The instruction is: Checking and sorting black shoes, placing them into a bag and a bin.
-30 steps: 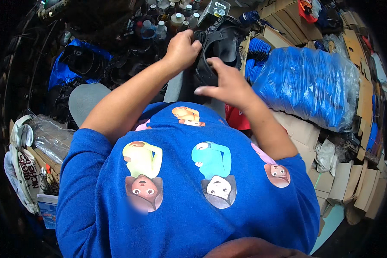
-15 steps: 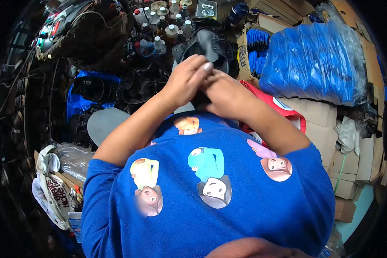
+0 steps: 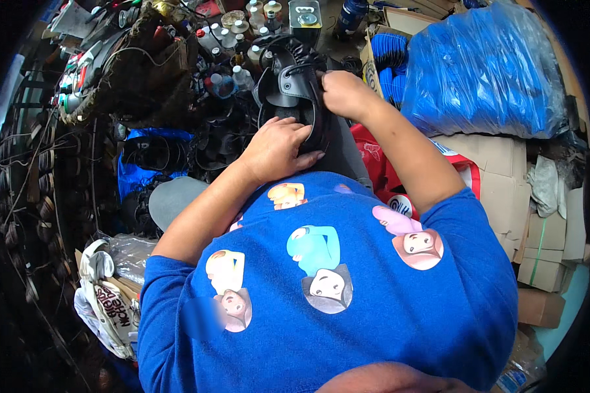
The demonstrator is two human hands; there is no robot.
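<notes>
A black leather shoe (image 3: 300, 84) with eyelets sits on my lap, its opening toward me and its toe pointing away. My left hand (image 3: 280, 148) is closed over the shoe's near end, its fingers at the rim of the opening. My right hand (image 3: 347, 93) is curled closed at the shoe's right side. Its fingertips meet near the eyelet flap, and what they pinch, if anything, is too small to make out. My grey-clad knee (image 3: 179, 204) shows at the left.
More black shoes (image 3: 152, 152) lie to the left, partly on blue plastic. Beyond the shoe stand several bottles (image 3: 242, 78) and a metal can (image 3: 305, 25). At right are a plastic-wrapped blue bundle (image 3: 485, 75), a red bag (image 3: 372, 154) and cardboard (image 3: 498, 173).
My hands were together over my lap; they have parted. The left is now on the shoe's near end, the right at its right side. The view has shifted slightly.
</notes>
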